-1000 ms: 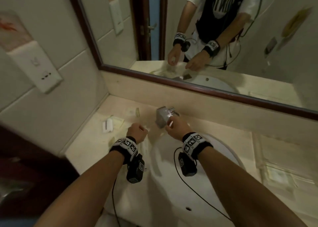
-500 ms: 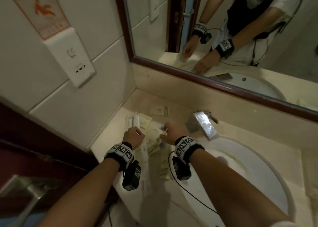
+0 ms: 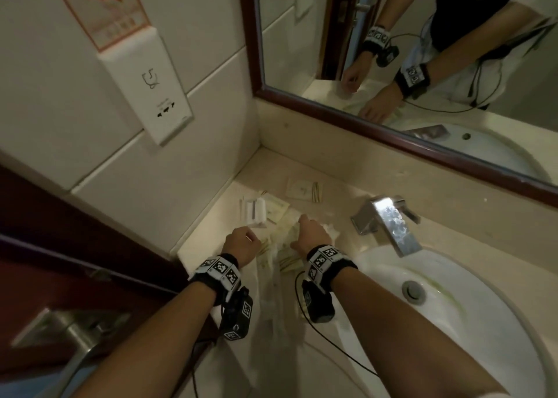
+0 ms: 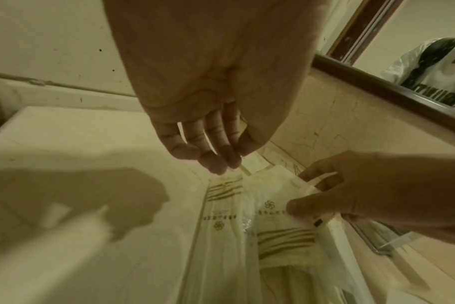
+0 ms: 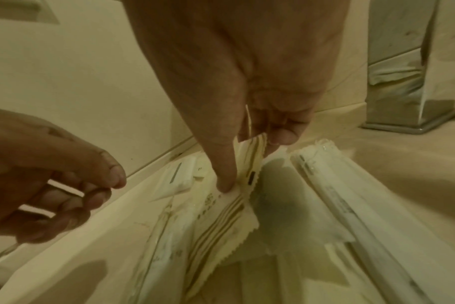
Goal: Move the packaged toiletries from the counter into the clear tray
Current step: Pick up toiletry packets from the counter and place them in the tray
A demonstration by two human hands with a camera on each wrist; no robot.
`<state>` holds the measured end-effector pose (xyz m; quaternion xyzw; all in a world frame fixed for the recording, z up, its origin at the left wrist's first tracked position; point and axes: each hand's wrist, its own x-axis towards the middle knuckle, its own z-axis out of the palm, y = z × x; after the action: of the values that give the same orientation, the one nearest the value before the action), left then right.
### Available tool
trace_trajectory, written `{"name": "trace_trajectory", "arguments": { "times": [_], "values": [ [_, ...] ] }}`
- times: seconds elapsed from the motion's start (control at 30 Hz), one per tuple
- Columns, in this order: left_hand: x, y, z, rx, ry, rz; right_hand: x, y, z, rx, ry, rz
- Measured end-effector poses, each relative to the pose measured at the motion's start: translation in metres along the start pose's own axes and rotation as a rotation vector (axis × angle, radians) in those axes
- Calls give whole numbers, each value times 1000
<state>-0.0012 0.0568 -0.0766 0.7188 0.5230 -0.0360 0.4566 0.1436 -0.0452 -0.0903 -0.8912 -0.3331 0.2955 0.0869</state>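
Cream sachets with olive stripes [image 3: 287,258] lie in a heap on the counter [image 3: 211,231], left of the sink. My right hand [image 3: 311,231] is over the heap. It pinches one striped sachet [image 4: 278,205] [image 5: 237,207] between the thumb and the fingers [image 4: 314,172]. My left hand [image 3: 241,242] [image 4: 229,162] hovers just left of the heap with fingers loosely curled, and I see nothing in it. A small white box [image 3: 256,212] and a flat packet [image 3: 303,189] lie further back. The clear tray is out of view.
A long wrapped toothbrush pack [image 5: 338,205] lies right of the held sachet. The chrome faucet [image 3: 389,219] and the white basin [image 3: 453,307] are to the right. The tiled wall with a socket plate [image 3: 163,108] closes the left side, and the mirror [image 3: 422,50] stands behind.
Both hands moved left from the faucet to the heap of sachets. My right hand took hold of a striped sachet. The view swung left, away from the counter right of the basin.
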Motion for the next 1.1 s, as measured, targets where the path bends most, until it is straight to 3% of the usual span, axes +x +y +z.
{"name": "trace_trajectory", "arguments": {
  "times": [0.33, 0.6, 0.9, 1.1],
  "values": [
    [7, 13, 27, 34, -81, 15, -3, 16, -35, 210, 62, 34],
    [14, 28, 57, 191, -90, 66, -17, 50, -52, 282, 106, 29],
    [15, 35, 77, 326, 6, -15, -45, 80, -58, 368, 114, 47],
    [13, 35, 77, 276, -79, -61, -57, 85, -51, 383, 139, 30]
  ]
}}
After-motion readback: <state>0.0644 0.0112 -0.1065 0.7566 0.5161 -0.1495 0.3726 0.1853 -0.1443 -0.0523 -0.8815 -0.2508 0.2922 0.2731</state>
